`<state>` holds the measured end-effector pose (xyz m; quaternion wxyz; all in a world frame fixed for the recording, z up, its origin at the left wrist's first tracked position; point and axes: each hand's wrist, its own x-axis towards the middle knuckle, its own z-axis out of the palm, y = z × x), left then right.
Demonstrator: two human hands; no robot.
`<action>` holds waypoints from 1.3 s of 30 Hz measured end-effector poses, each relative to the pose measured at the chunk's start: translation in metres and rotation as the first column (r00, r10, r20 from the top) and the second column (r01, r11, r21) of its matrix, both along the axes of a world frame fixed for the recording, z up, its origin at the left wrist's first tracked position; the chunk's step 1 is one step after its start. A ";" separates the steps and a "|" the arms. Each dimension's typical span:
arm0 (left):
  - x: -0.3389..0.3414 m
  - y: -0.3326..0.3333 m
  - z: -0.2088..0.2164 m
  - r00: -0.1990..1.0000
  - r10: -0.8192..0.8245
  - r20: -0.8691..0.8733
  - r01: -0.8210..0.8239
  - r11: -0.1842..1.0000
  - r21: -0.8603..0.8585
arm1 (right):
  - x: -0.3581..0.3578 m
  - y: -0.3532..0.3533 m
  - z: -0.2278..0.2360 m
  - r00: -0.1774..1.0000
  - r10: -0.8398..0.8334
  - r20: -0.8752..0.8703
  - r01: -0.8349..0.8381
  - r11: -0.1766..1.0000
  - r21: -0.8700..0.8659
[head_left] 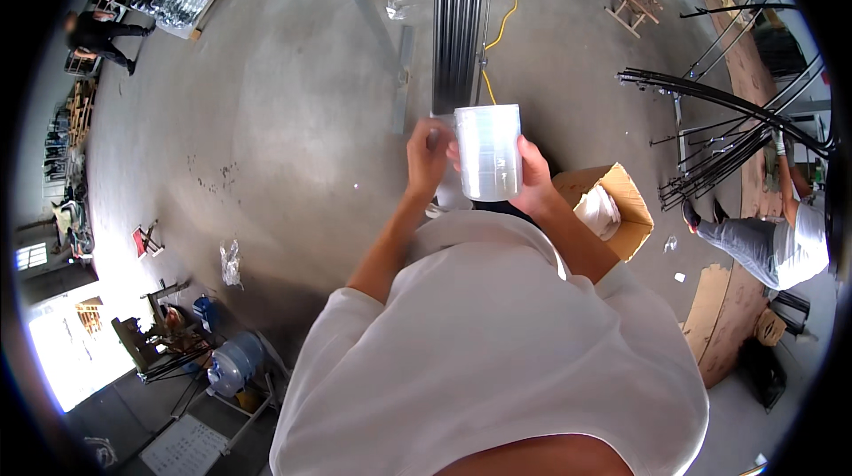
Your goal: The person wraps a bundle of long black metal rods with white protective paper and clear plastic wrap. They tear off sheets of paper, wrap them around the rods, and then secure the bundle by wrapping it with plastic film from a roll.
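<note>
The left forearm and right forearm are extended forward and angled inward. The left hand is held raised, its curled fingers blurred; the right hand is held near it, thumb pointed upward, fingers partly hidden.

Left hand has free room leftward; dark bars obstruct ahead.

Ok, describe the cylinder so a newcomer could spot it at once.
Find the bundle of long dark rods running down from the picture's top centre. Just below its lower end, the right hand grips the cylinder, with the left hand raised beside it. It is shiny, whitish and round-sided, unlike the open brown cardboard box to its right.
</note>
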<state>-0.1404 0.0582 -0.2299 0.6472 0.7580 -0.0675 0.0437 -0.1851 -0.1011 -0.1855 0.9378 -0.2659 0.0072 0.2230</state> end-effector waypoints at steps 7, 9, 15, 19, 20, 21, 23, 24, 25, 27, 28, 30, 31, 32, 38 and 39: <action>0.016 0.032 0.010 0.935 -0.354 -0.035 0.350 0.932 -0.095 | -0.005 0.043 -0.023 0.973 -0.231 -0.025 0.231 0.954 0.193; 0.010 0.033 0.028 0.863 -0.490 -0.119 0.430 0.838 -0.335 | -0.008 0.042 -0.035 0.954 -0.296 -0.045 0.299 0.948 0.111; 0.004 0.019 0.042 0.807 -0.530 -0.262 0.309 0.756 -0.577 | -0.015 0.029 -0.030 0.954 -0.301 0.009 0.301 0.952 -0.058; -0.005 0.009 0.032 0.820 -0.515 -0.252 0.290 0.752 -0.592 | -0.022 0.017 -0.023 0.956 -0.292 0.033 0.294 0.949 -0.113; -0.005 0.007 0.032 0.829 -0.506 -0.239 0.293 0.757 -0.584 | -0.022 0.013 -0.026 0.959 -0.283 0.024 0.284 0.952 -0.110; -0.006 0.003 0.032 0.836 -0.499 -0.227 0.295 0.759 -0.581 | -0.024 0.009 -0.027 0.962 -0.274 0.014 0.274 0.955 -0.112; -0.010 -0.003 0.031 0.824 -0.499 -0.268 0.298 0.784 -0.544 | -0.028 0.005 -0.027 0.953 -0.302 -0.001 0.298 0.943 -0.148; -0.010 -0.003 0.031 0.818 -0.498 -0.288 0.303 0.799 -0.520 | -0.028 0.005 -0.027 0.949 -0.316 -0.006 0.311 0.937 -0.160; -0.010 -0.005 0.030 0.824 -0.504 -0.260 0.325 0.796 -0.511 | -0.027 0.003 -0.028 0.953 -0.302 -0.003 0.296 0.938 -0.181; -0.009 -0.007 0.027 0.832 -0.515 -0.205 0.370 0.791 -0.487 | -0.025 -0.002 -0.031 0.962 -0.272 0.003 0.266 0.939 -0.219; -0.008 -0.005 0.023 0.824 -0.532 -0.193 0.396 0.785 -0.476 | -0.024 -0.003 -0.033 0.964 -0.264 0.014 0.260 0.939 -0.226; -0.007 0.001 0.022 0.804 -0.570 -0.170 0.448 0.768 -0.458 | -0.024 -0.007 -0.039 0.967 -0.251 0.034 0.251 0.937 -0.244; -0.007 0.003 0.025 0.775 -0.595 -0.212 0.444 0.752 -0.487 | -0.023 -0.009 -0.041 0.965 -0.259 0.039 0.260 0.937 -0.233; -0.006 0.006 0.029 0.744 -0.619 -0.252 0.437 0.736 -0.517 | -0.022 -0.010 -0.043 0.963 -0.266 0.044 0.269 0.937 -0.222; -0.012 0.011 0.040 0.756 -0.581 -0.302 0.382 0.766 -0.517 | -0.022 -0.005 -0.037 0.954 -0.298 0.034 0.298 0.934 -0.198; -0.013 0.011 0.046 0.764 -0.586 -0.270 0.404 0.760 -0.509 | -0.022 -0.002 -0.034 0.946 -0.324 0.020 0.321 0.924 -0.207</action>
